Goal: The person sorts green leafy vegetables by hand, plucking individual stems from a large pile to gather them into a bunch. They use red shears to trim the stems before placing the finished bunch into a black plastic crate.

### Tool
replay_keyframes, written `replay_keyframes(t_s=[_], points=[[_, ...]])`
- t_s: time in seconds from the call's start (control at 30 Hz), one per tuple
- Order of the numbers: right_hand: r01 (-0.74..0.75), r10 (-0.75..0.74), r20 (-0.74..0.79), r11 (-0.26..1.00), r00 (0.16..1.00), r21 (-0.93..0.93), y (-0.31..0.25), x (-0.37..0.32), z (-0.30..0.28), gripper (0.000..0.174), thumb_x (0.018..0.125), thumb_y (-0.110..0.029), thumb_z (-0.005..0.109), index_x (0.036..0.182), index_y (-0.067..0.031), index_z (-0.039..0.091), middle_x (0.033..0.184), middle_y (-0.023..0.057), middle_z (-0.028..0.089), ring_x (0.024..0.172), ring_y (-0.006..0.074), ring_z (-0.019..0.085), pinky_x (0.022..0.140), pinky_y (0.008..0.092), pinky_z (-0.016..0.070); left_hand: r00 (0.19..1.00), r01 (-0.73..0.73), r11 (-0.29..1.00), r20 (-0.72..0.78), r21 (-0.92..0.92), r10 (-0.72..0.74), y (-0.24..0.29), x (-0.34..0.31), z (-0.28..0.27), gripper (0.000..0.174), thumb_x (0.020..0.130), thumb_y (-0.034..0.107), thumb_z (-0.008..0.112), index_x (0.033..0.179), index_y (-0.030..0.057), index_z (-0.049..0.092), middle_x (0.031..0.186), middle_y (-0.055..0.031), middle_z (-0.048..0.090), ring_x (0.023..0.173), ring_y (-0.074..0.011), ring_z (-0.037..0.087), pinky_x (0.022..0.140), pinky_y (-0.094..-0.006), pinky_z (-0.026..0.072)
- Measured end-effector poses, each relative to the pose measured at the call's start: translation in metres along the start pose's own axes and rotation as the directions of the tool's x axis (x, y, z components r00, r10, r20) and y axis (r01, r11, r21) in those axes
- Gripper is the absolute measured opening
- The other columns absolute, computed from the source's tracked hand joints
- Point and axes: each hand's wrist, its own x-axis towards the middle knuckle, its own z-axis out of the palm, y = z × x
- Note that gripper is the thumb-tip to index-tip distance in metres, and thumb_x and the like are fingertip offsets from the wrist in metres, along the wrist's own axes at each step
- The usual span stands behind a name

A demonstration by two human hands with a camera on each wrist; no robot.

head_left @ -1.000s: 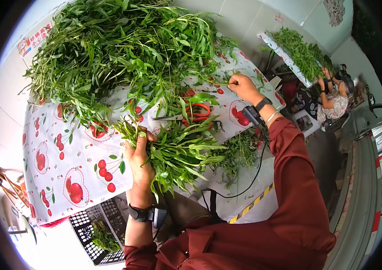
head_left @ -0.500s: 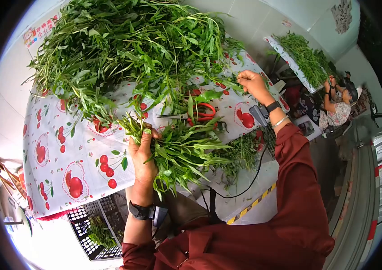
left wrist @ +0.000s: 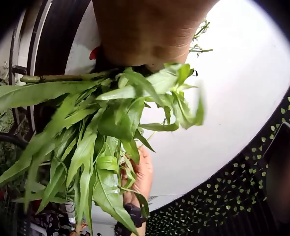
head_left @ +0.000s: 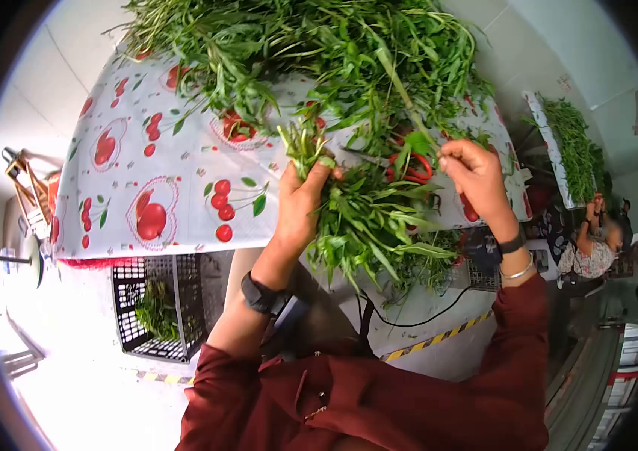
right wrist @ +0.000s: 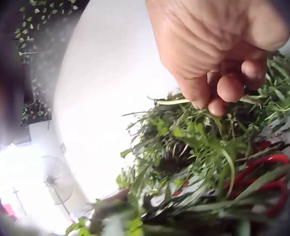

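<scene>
My left hand [head_left: 300, 203] grips a bunch of long-leaved greens [head_left: 375, 222]. The cut stem ends stick up above its thumb, and the leaves spread to the right; they also fill much of the left wrist view. To the right of the bunch, my right hand [head_left: 477, 177] pinches a single pale green stem [right wrist: 174, 102] between thumb and fingertips. Red-handled scissors [head_left: 411, 168] lie on the table between the two hands, partly covered by leaves. Beyond both hands rises a large heap of the same greens [head_left: 259, 45].
A cherry-print tablecloth [head_left: 191, 169] covers the table. Below its front edge, a black plastic crate [head_left: 127, 308] holds some greens. Loose trimmings [head_left: 432, 274] hang near the table's right front. Farther right, another person [head_left: 593, 252] sits at a second table of greens [head_left: 571, 143].
The head view has shifted, so the table sits higher and farther right. My right hand has drawn back from the heap's edge toward the bunch with the stem; the left keeps its grip.
</scene>
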Motion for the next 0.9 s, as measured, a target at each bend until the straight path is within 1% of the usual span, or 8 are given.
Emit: replay_keyframes(t_s=[0.1, 0.23, 0.37, 0.43, 0.5, 0.53, 0.6, 0.9], points=[[0.170, -0.151, 0.123, 0.972, 0.981, -0.163, -0.005, -0.011, 0.022, 0.007, 0.079, -0.002, 0.059, 0.085, 0.0009, 0.060, 0.070, 0.0010, 0.058, 0.060, 0.0048, 0.049, 0.052, 0.0204, 0.0378, 0.999, 0.015, 0.999, 0.040, -0.044, -0.014, 0.000, 0.001, -0.001, 0.009, 0.091, 0.014, 0.048, 0.095, 0.0056, 0.050, 0.079, -0.0027, 0.057, 0.068, -0.0089, 0.052, 0.061, -0.0224, 0.0444], [0.274, -0.236, 0.176, 0.932, 0.956, -0.238, 0.002, -0.016, 0.041, 0.006, 0.077, 0.001, 0.060, 0.083, 0.0028, 0.059, 0.070, 0.0050, 0.059, 0.060, 0.0084, 0.051, 0.053, 0.0236, 0.0395, 0.999, 0.037, 0.994, 0.039, -0.106, -0.033, 0.002, 0.002, 0.004, 0.012, 0.091, 0.015, 0.050, 0.098, 0.0050, 0.051, 0.081, -0.0040, 0.059, 0.070, -0.0101, 0.055, 0.063, -0.0244, 0.0479], [0.241, -0.198, 0.192, 0.942, 0.961, -0.232, 0.006, -0.022, 0.053, 0.008, 0.075, 0.004, 0.061, 0.083, 0.0026, 0.058, 0.072, 0.0084, 0.060, 0.062, 0.0113, 0.054, 0.055, 0.0254, 0.0421, 0.999, 0.034, 0.992, 0.041, -0.124, -0.029, 0.001, 0.001, 0.001, 0.015, 0.091, 0.015, 0.050, 0.101, 0.0041, 0.051, 0.088, -0.0074, 0.061, 0.076, -0.0131, 0.057, 0.067, -0.0258, 0.0498], [0.267, -0.225, 0.197, 0.938, 0.954, -0.222, 0.009, -0.021, 0.056, 0.011, 0.074, 0.005, 0.061, 0.084, 0.0026, 0.057, 0.074, 0.0108, 0.060, 0.064, 0.0167, 0.057, 0.057, 0.0270, 0.0433, 0.999, 0.027, 0.989, 0.038, -0.148, -0.021, 0.003, -0.001, 0.003, 0.018, 0.090, 0.019, 0.052, 0.100, 0.0037, 0.053, 0.089, -0.0090, 0.061, 0.079, -0.0150, 0.057, 0.070, -0.0286, 0.0494], [0.409, -0.352, 0.230, 0.867, 0.907, -0.284, 0.010, -0.019, 0.059, 0.013, 0.074, 0.005, 0.060, 0.085, 0.0026, 0.056, 0.076, 0.0129, 0.059, 0.066, 0.0238, 0.058, 0.059, 0.0289, 0.0442, 0.999, 0.018, 0.992, 0.048, -0.127, -0.012, 0.003, 0.000, 0.001, 0.019, 0.090, 0.018, 0.052, 0.101, 0.0034, 0.053, 0.093, -0.0098, 0.061, 0.080, -0.0156, 0.057, 0.071, -0.0288, 0.0495], [0.366, -0.302, 0.247, 0.888, 0.921, -0.279, 0.011, -0.019, 0.060, 0.014, 0.073, 0.005, 0.060, 0.086, 0.0026, 0.055, 0.078, 0.0147, 0.059, 0.068, 0.0289, 0.058, 0.060, 0.0308, 0.0448, 0.999, 0.010, 0.992, 0.039, -0.129, -0.005, 0.002, 0.001, 0.001, 0.019, 0.090, 0.016, 0.051, 0.104, 0.0026, 0.051, 0.091, -0.0088, 0.061, 0.079, -0.0142, 0.057, 0.070, -0.0274, 0.0496], [0.357, -0.294, 0.245, 0.892, 0.924, -0.278, 0.012, -0.019, 0.063, 0.013, 0.073, 0.004, 0.060, 0.086, 0.0025, 0.056, 0.078, 0.0148, 0.059, 0.069, 0.0289, 0.059, 0.060, 0.0313, 0.0449, 1.000, 0.009, 0.990, 0.023, -0.144, -0.006, 0.001, 0.002, 0.002, 0.023, 0.091, 0.014, 0.048, 0.111, 0.0014, 0.047, 0.090, -0.0082, 0.060, 0.079, -0.0134, 0.057, 0.070, -0.0262, 0.0496], [0.347, -0.273, 0.263, 0.888, 0.925, -0.302, 0.016, -0.016, 0.068, 0.014, 0.072, -0.001, 0.060, 0.085, -0.0018, 0.058, 0.076, 0.0147, 0.060, 0.071, 0.0328, 0.059, 0.059, 0.0358, 0.0457, 0.996, 0.041, 0.984, 0.089, -0.171, -0.026, 0.003, 0.001, 0.002, 0.021, 0.091, 0.014, 0.049, 0.109, 0.0028, 0.048, 0.084, -0.0069, 0.058, 0.076, -0.0129, 0.056, 0.066, -0.0249, 0.0486]])
